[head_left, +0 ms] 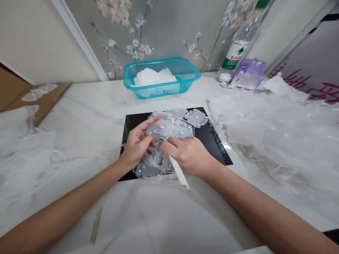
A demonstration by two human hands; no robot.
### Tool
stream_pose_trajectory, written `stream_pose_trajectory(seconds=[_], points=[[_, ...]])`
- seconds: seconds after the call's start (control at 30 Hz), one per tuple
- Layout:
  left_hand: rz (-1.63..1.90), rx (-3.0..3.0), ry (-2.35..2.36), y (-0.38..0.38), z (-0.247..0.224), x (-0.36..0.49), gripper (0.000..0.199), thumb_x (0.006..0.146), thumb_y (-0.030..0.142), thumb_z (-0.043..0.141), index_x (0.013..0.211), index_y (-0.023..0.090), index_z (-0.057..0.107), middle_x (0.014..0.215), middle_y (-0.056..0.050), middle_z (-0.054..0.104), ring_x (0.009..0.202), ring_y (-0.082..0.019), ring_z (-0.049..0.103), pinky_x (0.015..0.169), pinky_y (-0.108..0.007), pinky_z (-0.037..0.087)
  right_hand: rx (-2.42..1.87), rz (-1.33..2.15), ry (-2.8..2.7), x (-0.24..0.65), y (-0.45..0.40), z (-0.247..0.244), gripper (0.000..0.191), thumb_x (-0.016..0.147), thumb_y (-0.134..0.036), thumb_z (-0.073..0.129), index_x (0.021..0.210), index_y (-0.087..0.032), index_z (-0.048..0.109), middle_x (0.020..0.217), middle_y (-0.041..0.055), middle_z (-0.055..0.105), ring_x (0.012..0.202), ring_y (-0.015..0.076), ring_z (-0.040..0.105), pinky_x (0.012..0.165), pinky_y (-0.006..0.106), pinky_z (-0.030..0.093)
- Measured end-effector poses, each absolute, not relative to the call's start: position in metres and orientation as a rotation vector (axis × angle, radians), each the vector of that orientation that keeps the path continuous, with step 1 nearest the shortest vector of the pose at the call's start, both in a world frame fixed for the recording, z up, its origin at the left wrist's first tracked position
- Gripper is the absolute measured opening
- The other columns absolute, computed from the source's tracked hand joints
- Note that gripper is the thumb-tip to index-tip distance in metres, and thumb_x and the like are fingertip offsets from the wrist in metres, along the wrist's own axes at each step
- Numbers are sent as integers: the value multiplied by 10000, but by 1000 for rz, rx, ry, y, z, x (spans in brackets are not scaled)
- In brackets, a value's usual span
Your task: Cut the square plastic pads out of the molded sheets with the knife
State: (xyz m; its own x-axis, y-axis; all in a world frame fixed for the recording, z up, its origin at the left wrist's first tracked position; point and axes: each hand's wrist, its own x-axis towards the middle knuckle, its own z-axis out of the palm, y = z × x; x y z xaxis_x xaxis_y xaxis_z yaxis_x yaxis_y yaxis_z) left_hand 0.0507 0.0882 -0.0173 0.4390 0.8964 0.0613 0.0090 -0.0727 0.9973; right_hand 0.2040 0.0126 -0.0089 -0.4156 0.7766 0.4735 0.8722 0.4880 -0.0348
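My left hand (137, 141) is at the left edge of a translucent plastic sheet piece (182, 128) with white nubs and rounded outlines. Its index finger and thumb lie on the piece, apart from each other; the other fingers are mostly hidden. A slim white-handled tool (178, 171) is gripped in my right hand (186, 153), its handle end pointing toward me. That hand's fingertips meet the piece's lower edge, and the tool's working tip is hidden. Similar pieces (197, 118) and crumpled clear film (156, 158) lie around and below on a black mat (212, 146).
A blue basket (194, 76) with white translucent material stands behind the mat. Clear plastic pieces are heaped at right (275, 130) and left (29, 151). At the back right are a water bottle (238, 49) and a purple packet (250, 72). Cardboard (50, 100) lies at left.
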Motion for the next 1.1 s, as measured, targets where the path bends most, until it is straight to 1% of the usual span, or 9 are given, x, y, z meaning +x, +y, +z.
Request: stream_pose_trajectory(seconds=[0.1, 0.17, 0.3, 0.4, 0.47, 0.53, 0.67, 0.83, 1.1], points=[[884, 1367, 888, 90, -14, 51, 562, 643, 75, 500, 1170, 223, 629, 587, 30, 636, 400, -55, 449, 375, -143, 347, -1136, -297, -2030, 206, 8, -7, 216, 871, -185, 413, 752, -166, 593, 542, -19, 589, 451, 88, 508, 437, 222, 332], [876, 1300, 899, 91, -12, 51, 545, 648, 91, 502, 1166, 207, 623, 485, 47, 554, 402, -64, 456, 382, -137, 351, -1076, -305, -1837, 207, 6, -7, 192, 881, -177, 425, 847, -154, 613, 578, -11, 632, 483, 90, 554, 473, 209, 407], [817, 1304, 872, 91, -12, 52, 352, 701, 160, 571, 1041, 219, 640, 762, 23, 607, 437, -42, 491, 388, -145, 390, -1236, -270, -1736, 209, 7, -11, 327, 913, -175, 357, 1166, -159, 564, 710, 3, 694, 505, 97, 591, 500, 212, 467], [790, 1414, 839, 91, -15, 51, 346, 710, 204, 660, 1050, 231, 601, 917, 10, 596, 507, -38, 510, 416, -136, 415, -1392, -138, -1866, 210, 13, -16, 329, 913, -205, 365, 1152, -165, 588, 1010, 54, 704, 742, 134, 675, 586, 220, 513], [776, 1428, 804, 91, -16, 51, 467, 677, 176, 708, 1113, 241, 552, 899, 12, 602, 575, -57, 539, 462, -131, 442, -1440, -137, -1955, 210, 16, -18, 293, 909, -241, 412, 1107, -168, 615, 1168, 61, 650, 867, 157, 673, 623, 226, 523], [749, 1370, 751, 92, -16, 49, 542, 673, 160, 716, 1167, 240, 505, 812, 23, 616, 577, -65, 552, 486, -131, 455, -1474, -166, -1994, 209, 18, -20, 282, 909, -272, 435, 1102, -183, 620, 1230, 52, 616, 887, 158, 671, 603, 222, 518], [667, 1273, 661, 95, -14, 47, 507, 719, 181, 693, 1186, 202, 497, 644, 43, 608, 502, -56, 550, 487, -130, 457, -1536, -246, -2023, 211, 19, -20, 288, 898, -324, 460, 1101, -201, 623, 1251, 46, 601, 838, 160, 676, 548, 227, 490], [649, 1336, 655, 94, -14, 49, 535, 719, 163, 709, 1199, 210, 476, 665, 41, 639, 505, -55, 565, 494, -130, 461, -1514, -415, -2061, 214, 19, -19, 280, 871, -321, 488, 1054, -174, 641, 1199, 50, 636, 729, 159, 678, 485, 249, 446], [728, 1407, 773, 91, -14, 52, 527, 684, 232, 754, 1146, 215, 501, 614, 65, 596, 478, -53, 542, 457, -129, 443, -1516, -438, -2115, 215, 19, -17, 284, 904, -260, 423, 1039, -178, 660, 1172, 65, 651, 704, 145, 669, 525, 241, 442]])
